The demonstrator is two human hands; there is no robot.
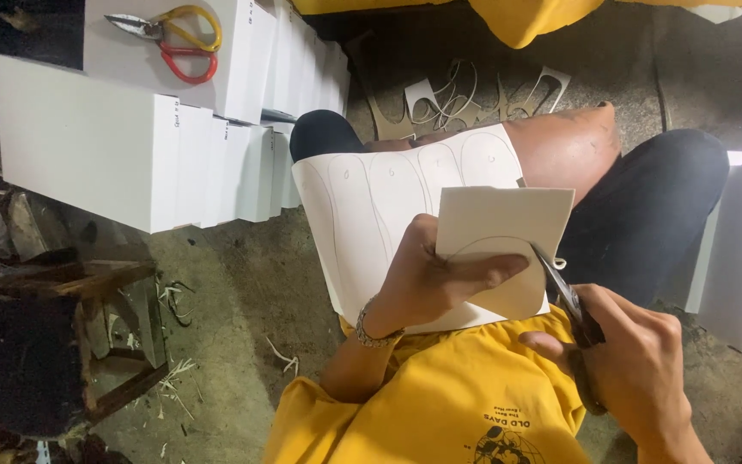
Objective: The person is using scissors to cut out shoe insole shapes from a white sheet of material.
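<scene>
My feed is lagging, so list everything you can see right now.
card piece: 1, cream, in left hand, at scissor blades
marked sheet: 1, white, on lap
scissors: 1, dark, in right hand
snips: 1, yellow and red handles, on top box
boxes: several, white, upper left
offcuts: several, pale, on floor
bracelet: 1, silver, left wrist
left hand: grips card piece
right hand: holds scissors

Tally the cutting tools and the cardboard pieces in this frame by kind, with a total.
Scissors: 2 — dark scissors in the right hand, red and yellow handled scissors on the white boxes.
Cardboard sheets: 2 — small cream cardboard piece held by the left hand, large white sheet with traced outlines on the lap.
Total: 4
</scene>
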